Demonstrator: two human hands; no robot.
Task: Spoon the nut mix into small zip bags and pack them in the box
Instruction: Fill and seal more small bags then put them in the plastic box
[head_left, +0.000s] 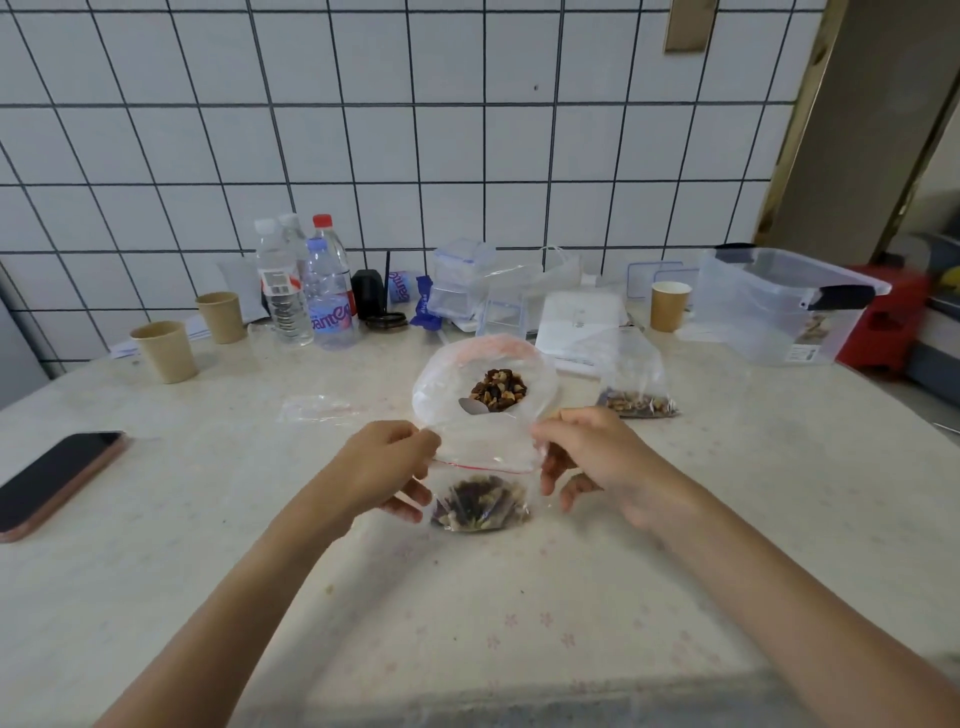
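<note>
A small zip bag (480, 499) holding nut mix stands on the table (519, 623) near the middle, its red-lined top edge pinched at the left corner by the left hand (387, 462) and at the right corner by the right hand (587, 457). Just behind it a large open bag (483, 389) holds more mix and a spoon (472, 406). Another filled bag (636, 397) sits to the right, the clear box (779, 306) far right

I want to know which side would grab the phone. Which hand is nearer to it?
Left. The left hand pinches the small zip bag on the phone's side; the right hand pinches the bag's far end.
</note>
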